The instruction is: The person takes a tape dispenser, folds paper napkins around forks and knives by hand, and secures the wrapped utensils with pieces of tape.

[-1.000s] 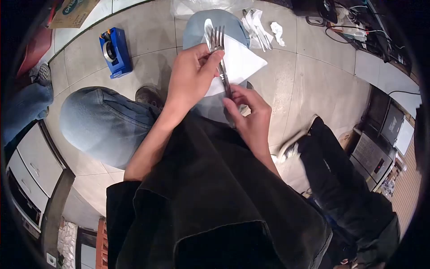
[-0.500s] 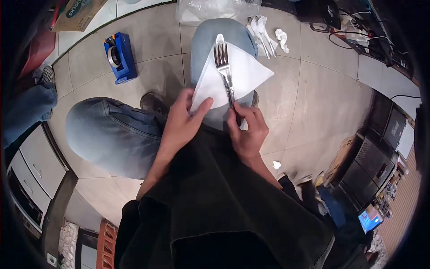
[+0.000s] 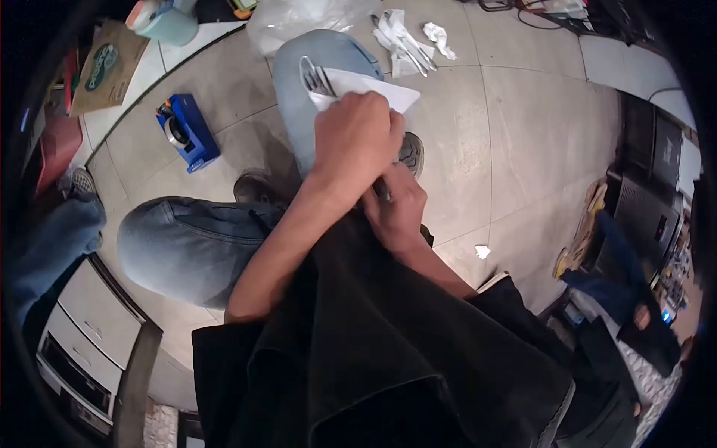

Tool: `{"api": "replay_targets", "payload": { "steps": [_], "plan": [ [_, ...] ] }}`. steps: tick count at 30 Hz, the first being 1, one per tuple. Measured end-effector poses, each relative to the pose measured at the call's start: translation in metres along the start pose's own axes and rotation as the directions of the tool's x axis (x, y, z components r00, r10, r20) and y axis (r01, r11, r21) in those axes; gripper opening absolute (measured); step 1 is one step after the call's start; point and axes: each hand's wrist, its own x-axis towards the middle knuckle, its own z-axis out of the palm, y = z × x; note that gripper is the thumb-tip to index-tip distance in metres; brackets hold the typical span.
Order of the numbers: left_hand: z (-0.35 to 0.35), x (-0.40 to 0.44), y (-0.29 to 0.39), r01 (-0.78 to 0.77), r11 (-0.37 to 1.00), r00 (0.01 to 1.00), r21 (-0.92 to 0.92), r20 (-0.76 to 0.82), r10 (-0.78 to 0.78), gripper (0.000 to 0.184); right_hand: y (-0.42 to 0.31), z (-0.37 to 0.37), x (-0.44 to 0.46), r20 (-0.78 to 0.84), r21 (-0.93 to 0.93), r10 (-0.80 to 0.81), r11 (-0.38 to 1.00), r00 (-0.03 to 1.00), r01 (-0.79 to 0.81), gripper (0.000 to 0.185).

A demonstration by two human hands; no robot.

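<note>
On the raised knee in jeans lies a white paper napkin (image 3: 394,95) with a metal fork (image 3: 320,82) over it. Beyond the tines shows a rounded tip, which may be a spoon. My left hand (image 3: 355,138) crosses over the napkin, its fingers closed on the paper and hiding the fork's middle. Close to my body, my right hand (image 3: 399,205) is closed around the lower handle end, where a little metal shows. How far the napkin is folded is hidden beneath my left hand.
Napkins with cutlery (image 3: 403,45) and a crumpled tissue (image 3: 439,39) lie on the floor beyond the knee. A blue tape dispenser (image 3: 193,138) stands left, near a clear plastic bag (image 3: 299,22). Another person's legs (image 3: 620,254) are at right.
My left hand has moved from the napkin's left edge across its top, closing over the paper and fork. The napkin's right side is folded inward. The view has shifted.
</note>
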Motion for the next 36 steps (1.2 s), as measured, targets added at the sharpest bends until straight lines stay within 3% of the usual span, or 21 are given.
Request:
{"api": "replay_targets", "payload": {
  "steps": [2,7,9,10,11,12,13,14,15,17,18,19,21,22,24,25,27,31,34,36],
  "plan": [
    [0.005,0.018,0.002,0.080,0.989,0.997,0.124,-0.013,-0.079,0.025,0.001,0.002,0.002,-0.025,0.032,-0.010,0.999,1.000,0.010,0.025],
    [-0.006,0.056,0.006,-0.069,0.978,0.988,0.199,0.151,0.039,0.028,0.006,-0.001,-0.003,-0.042,0.014,-0.064,0.998,0.997,0.065,0.030],
    [-0.013,0.071,0.007,-0.431,0.834,0.901,0.344,0.217,0.376,0.033,0.007,-0.002,-0.003,-0.041,0.022,-0.057,0.998,0.998,0.058,0.032],
    [-0.019,0.083,0.013,-0.485,0.756,0.859,0.439,0.403,0.316,0.051,0.006,-0.004,-0.004,-0.024,0.029,-0.053,0.998,0.998,0.054,0.033],
    [-0.017,0.094,0.014,-0.494,0.750,0.853,0.440,0.411,0.321,0.051,0.005,-0.005,-0.006,-0.008,0.035,-0.049,0.998,0.999,0.049,0.035],
    [-0.015,0.105,0.016,-0.507,0.742,0.738,0.438,0.665,0.112,0.062,0.004,-0.006,-0.008,-0.020,0.035,-0.043,0.998,0.999,0.044,0.035],
    [-0.014,0.115,0.019,-0.519,0.735,0.540,0.436,0.834,-0.114,0.073,0.003,-0.007,-0.008,-0.012,0.046,-0.024,0.999,1.000,0.024,0.033],
    [-0.012,0.120,0.020,-0.498,0.760,0.497,0.418,0.856,-0.145,0.083,0.003,-0.008,-0.006,-0.005,0.056,-0.007,0.998,1.000,0.007,0.032],
    [-0.010,0.125,0.021,-0.509,0.752,0.497,0.419,0.856,-0.142,0.083,0.003,-0.009,-0.006,-0.018,0.055,-0.006,0.998,1.000,0.007,0.032],
    [-0.013,0.126,0.031,-0.550,0.778,0.352,0.303,0.929,-0.114,0.082,0.005,-0.009,-0.009,-0.011,0.052,-0.021,0.998,1.000,0.022,0.032],
    [-0.016,0.122,0.032,-0.578,0.779,0.334,0.243,0.941,-0.046,0.077,0.005,-0.010,-0.010,-0.017,0.051,-0.015,0.999,1.000,0.016,0.032],
    [-0.020,0.117,0.036,-0.581,0.777,0.330,0.241,0.943,-0.046,0.077,0.005,-0.010,-0.010,-0.022,0.057,-0.022,0.998,1.000,0.023,0.032],
    [-0.032,0.105,0.043,-0.511,0.858,0.377,0.063,0.913,0.157,0.067,0.005,-0.011,-0.009,-0.028,0.065,-0.027,0.997,0.999,0.029,0.032],
    [-0.036,0.097,0.044,-0.511,0.857,0.374,0.063,0.914,0.155,0.067,0.004,-0.012,-0.009,-0.020,0.068,-0.017,0.998,1.000,0.018,0.031],
    [-0.045,0.082,0.042,-0.489,0.872,0.495,-0.034,0.812,0.309,0.057,0.003,-0.013,-0.007,-0.017,0.072,-0.002,0.997,1.000,0.003,0.031],
    [-0.046,0.076,0.032,-0.489,0.872,0.490,-0.034,0.816,0.307,0.057,0.003,-0.014,-0.006,-0.015,0.081,0.004,0.997,1.000,-0.002,0.029],
    [-0.045,0.061,0.004,-0.638,0.762,0.561,-0.112,0.610,0.560,0.044,0.003,-0.014,-0.007,-0.013,0.091,0.014,0.996,1.000,-0.012,0.028],
    [-0.084,0.020,0.011,-0.659,0.751,0.549,0.037,0.707,0.446,0.027,0.008,-0.011,-0.010,-0.005,0.122,0.014,0.992,1.000,-0.013,0.028],
    [-0.099,-0.003,0.000,-0.713,0.698,0.478,-0.071,0.679,0.557,0.015,0.011,-0.006,-0.013,-0.061,0.126,0.010,0.992,0.998,-0.002,0.027],
    [-0.098,-0.015,-0.012,-0.768,0.633,0.516,0.098,0.680,0.521,0.012,0.010,-0.005,-0.013,-0.094,0.123,0.006,0.992,0.996,0.006,0.026]
  ]
}}
